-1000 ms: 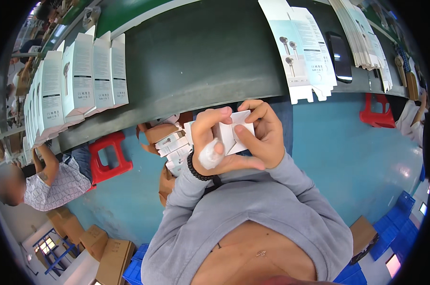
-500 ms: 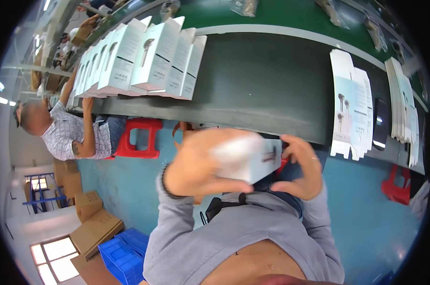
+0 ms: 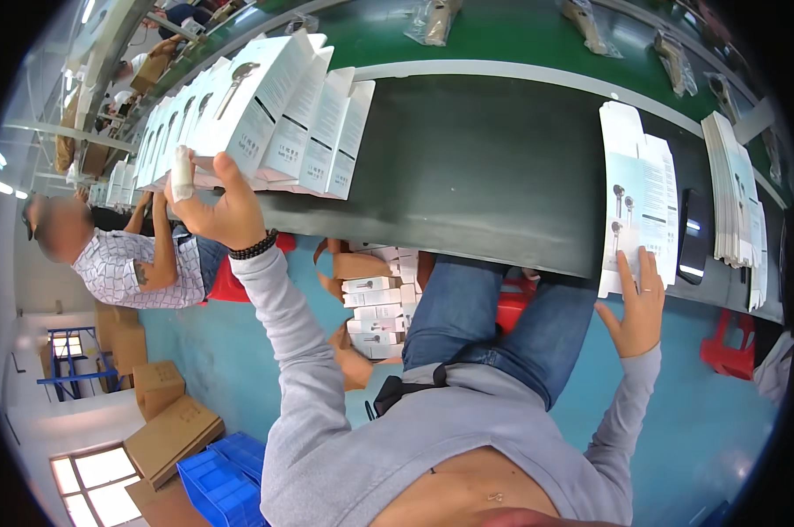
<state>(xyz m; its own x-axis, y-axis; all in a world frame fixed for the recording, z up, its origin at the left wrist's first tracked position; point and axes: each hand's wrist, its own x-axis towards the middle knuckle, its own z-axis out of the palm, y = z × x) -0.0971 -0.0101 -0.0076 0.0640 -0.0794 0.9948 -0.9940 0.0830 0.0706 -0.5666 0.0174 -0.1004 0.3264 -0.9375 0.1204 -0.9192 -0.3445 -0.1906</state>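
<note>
At the left end of the bench, my left hand, one finger wrapped in a white bandage, grips the lower end of a white folded box with an earphone picture. The box stands tilted among a row of similar boxes. Toward the right, my right hand has its fingers spread, with the fingertips touching the near end of a flat unfolded carton. That carton lies on top of others like it, at the front edge of the bench.
A dark phone lies beside the flat cartons, with another carton stack to its right. Bagged items lie on the green belt. Below the bench, an open brown carton holds white boxes. A co-worker sits at left.
My left hand has carried the box from in front of me to the row at left. My right hand has let go of it and moved right onto the flat carton.
</note>
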